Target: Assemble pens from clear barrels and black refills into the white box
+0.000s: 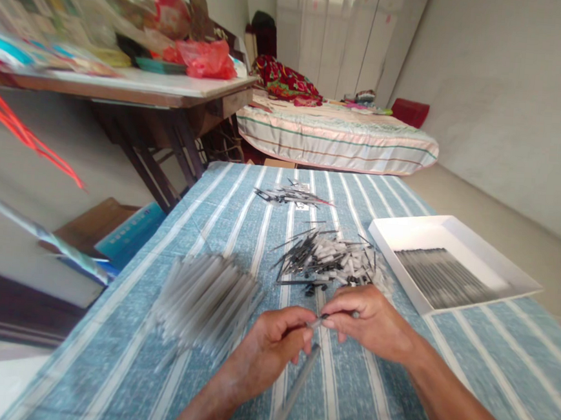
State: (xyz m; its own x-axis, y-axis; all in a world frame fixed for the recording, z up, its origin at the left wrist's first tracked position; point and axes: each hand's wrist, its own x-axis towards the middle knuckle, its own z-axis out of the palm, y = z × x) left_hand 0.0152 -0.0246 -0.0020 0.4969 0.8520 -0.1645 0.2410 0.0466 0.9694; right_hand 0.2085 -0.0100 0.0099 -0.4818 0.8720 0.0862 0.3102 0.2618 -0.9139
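My left hand (275, 339) pinches a small translucent grey piece (316, 323) between thumb and fingers. Against it, my right hand (369, 320) closes on a thin dark-tipped pen part (354, 314); the two meet in the middle, and fingers hide most of both. Just below the hands a grey translucent pen barrel (298, 386) lies slanted on the striped cloth. To the left is a heap of similar grey barrels (210, 298). Beyond my hands lies a mixed pile of black and whitish small pen parts (330, 259).
A white open box (508, 280) on the right holds a row of dark-tipped grey pens (443, 274). Farther back sits a smaller heap of thin parts (291, 195). A cluttered desk (197, 90) stands at left, a bed (339, 137) behind the table.
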